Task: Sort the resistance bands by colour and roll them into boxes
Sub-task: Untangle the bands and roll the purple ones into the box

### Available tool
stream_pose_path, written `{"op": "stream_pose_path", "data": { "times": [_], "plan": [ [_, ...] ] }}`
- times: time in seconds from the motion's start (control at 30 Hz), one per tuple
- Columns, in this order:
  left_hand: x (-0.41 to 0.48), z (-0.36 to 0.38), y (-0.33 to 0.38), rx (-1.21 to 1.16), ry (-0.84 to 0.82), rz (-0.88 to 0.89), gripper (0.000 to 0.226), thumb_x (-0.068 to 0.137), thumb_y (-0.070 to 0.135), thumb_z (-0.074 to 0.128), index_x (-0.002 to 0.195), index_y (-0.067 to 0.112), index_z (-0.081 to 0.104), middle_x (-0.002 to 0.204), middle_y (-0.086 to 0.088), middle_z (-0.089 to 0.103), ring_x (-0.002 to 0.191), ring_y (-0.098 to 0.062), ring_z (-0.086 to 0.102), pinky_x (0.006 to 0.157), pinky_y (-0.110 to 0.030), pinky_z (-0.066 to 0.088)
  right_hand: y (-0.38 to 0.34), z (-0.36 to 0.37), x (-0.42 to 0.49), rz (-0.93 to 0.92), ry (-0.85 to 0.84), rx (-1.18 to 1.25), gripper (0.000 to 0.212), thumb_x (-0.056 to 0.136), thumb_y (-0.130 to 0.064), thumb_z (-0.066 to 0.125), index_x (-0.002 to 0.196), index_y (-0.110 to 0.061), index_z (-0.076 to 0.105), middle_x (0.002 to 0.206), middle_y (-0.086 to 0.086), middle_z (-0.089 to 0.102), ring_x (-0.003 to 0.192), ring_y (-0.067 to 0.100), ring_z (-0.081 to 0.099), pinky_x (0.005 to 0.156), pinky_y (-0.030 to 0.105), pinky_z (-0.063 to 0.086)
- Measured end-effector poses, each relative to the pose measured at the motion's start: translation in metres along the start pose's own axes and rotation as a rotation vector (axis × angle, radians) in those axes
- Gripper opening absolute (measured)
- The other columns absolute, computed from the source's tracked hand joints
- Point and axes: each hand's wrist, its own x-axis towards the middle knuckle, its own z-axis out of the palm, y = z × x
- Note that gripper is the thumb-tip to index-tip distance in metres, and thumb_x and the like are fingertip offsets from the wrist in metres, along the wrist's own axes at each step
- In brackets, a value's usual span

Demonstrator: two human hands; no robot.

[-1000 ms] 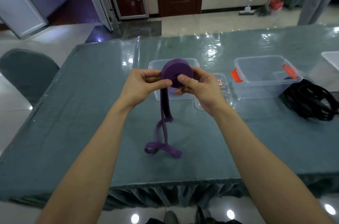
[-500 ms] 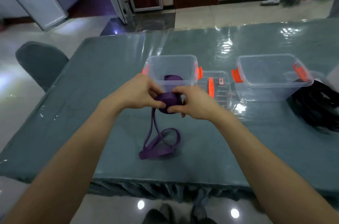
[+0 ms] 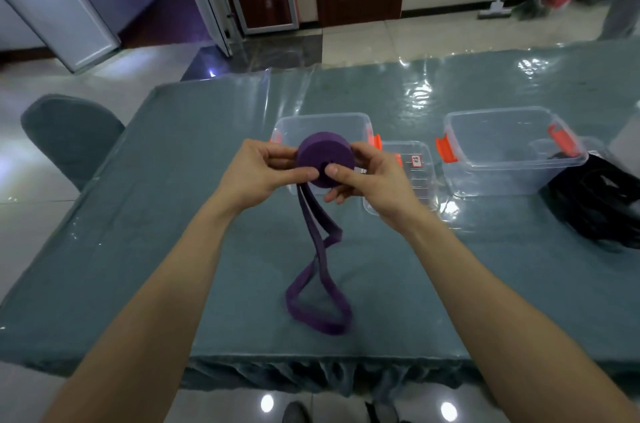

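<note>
Table (image 3: 180, 214): long, teal cloth under a clear glossy plastic sheet, pleated skirt at the near edge. Room behind: pale tiled floor, dark wooden door, glass-and-metal doors at left, a mop and a red dustpan far right. Covered chair (image 3: 69, 135) at the table's left end.

Black bands (image 3: 602, 204): loose tangled heap at the table's right edge, just beside the right box. Not rolled, not boxed.

Right box (image 3: 512, 152): clear, orange latches, open. A dark shape shows through its far right wall; cannot tell whether it lies inside or behind.

Left box (image 3: 322, 126): clear, open, directly behind the hands. Contents hidden by the roll. A flat lid (image 3: 408, 176) lies between the two boxes.

Purple band (image 3: 325, 159): mostly wound into a tight disc held above the table in front of the left box. A tail hangs down from the disc and ends in a loose loop on the cloth (image 3: 318, 311).

Left hand (image 3: 263, 173): closed on the roll's left side, thumb on the near face. Right hand (image 3: 367, 176): closed on the right side, thumb near the core.

Progress, judged: purple roll roughly three-quarters wound; remaining tail to wind in, then box it. Black heap wholly outstanding.
</note>
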Motion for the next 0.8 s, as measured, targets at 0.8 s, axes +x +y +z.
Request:
{"op": "stream_pose_path", "data": {
  "times": [0.8],
  "plan": [
    [-0.003, -0.104, 0.011, 0.0, 0.067, 0.177, 0.048, 0.065, 0.053, 0.1, 0.105, 0.031, 0.087, 0.104, 0.0, 0.085, 0.099, -0.019, 0.083, 0.086, -0.021, 0.062, -0.023, 0.098, 0.047, -0.05, 0.034, 0.171, 0.024, 0.092, -0.008, 0.081, 0.115, -0.005, 0.074, 0.098, 0.017, 0.08, 0.065, 0.029, 0.076, 0.065, 0.032, 0.063]
  ]
}}
